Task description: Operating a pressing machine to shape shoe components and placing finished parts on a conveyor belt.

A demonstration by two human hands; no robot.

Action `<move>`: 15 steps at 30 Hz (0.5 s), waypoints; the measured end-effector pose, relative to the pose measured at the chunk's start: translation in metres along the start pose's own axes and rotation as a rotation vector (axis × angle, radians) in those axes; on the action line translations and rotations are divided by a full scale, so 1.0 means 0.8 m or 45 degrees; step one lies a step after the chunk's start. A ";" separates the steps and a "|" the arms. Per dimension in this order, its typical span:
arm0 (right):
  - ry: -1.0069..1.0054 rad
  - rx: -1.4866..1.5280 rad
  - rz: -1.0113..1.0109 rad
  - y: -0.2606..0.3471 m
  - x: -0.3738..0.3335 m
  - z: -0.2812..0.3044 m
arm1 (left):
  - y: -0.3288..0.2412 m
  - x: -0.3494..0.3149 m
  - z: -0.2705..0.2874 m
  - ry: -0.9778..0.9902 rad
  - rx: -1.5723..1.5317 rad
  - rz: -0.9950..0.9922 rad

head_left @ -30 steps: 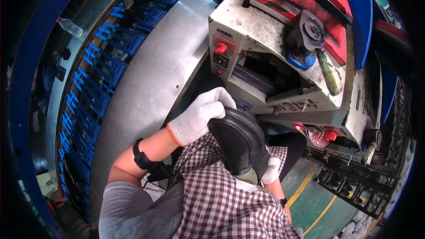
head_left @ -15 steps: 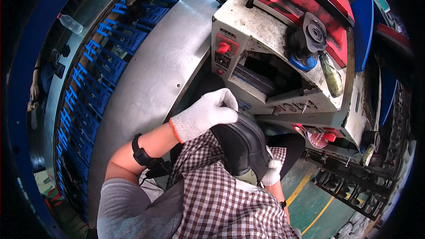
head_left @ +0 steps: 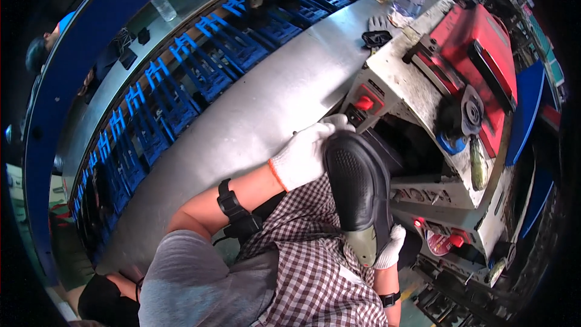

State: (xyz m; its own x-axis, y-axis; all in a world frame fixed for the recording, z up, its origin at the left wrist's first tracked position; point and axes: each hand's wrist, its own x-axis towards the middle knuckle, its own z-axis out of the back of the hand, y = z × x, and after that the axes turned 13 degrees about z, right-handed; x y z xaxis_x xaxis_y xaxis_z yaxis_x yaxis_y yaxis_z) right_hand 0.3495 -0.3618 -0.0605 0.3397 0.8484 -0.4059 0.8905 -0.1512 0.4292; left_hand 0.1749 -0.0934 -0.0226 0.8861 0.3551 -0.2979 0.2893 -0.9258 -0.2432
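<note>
A black shoe upper (head_left: 356, 191) on an olive-green last (head_left: 363, 243) lies above my lap, its dimpled underside turned up toward me. My left hand (head_left: 305, 154), in a white knit glove with an orange cuff, holds it at the rounded toe end; some fingertips are hidden behind the toe. My right hand (head_left: 392, 247), gloved in white as well, grips it at the heel end beside the green last. Part of that hand is hidden behind the shoe.
On the left runs a curved metal bench (head_left: 242, 109), with a conveyor of blue racks (head_left: 175, 79) beyond it. A worn machine (head_left: 417, 91) with red switches stands at right, close to the toe. Behind the conveyor another person (head_left: 45, 48) is partly visible.
The shoe has been turned so its underside and more of the green last show. Both hands still hold it at its ends. The whole view has swung leftward.
</note>
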 end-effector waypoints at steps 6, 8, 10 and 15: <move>0.273 -0.483 0.208 -0.019 0.067 -0.134 | 0.052 -0.050 -0.022 0.074 0.328 -0.146; 0.565 -0.952 0.284 -0.017 0.091 -0.157 | 0.030 -0.062 -0.036 0.083 0.370 -0.130; 0.728 -1.427 0.419 -0.022 0.104 -0.196 | -0.001 -0.068 -0.011 -0.078 0.064 -0.095; 0.951 -1.610 0.592 0.007 0.098 -0.194 | -0.086 -0.092 -0.013 -0.667 0.272 -0.476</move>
State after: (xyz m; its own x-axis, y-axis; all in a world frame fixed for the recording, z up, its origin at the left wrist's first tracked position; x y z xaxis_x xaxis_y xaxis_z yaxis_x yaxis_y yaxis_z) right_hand 0.3339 -0.2177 0.0349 -0.0620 0.9605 0.2715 -0.2090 -0.2784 0.9374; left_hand 0.0937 -0.0567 0.0258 0.4323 0.7119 -0.5535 0.4164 -0.7020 -0.5777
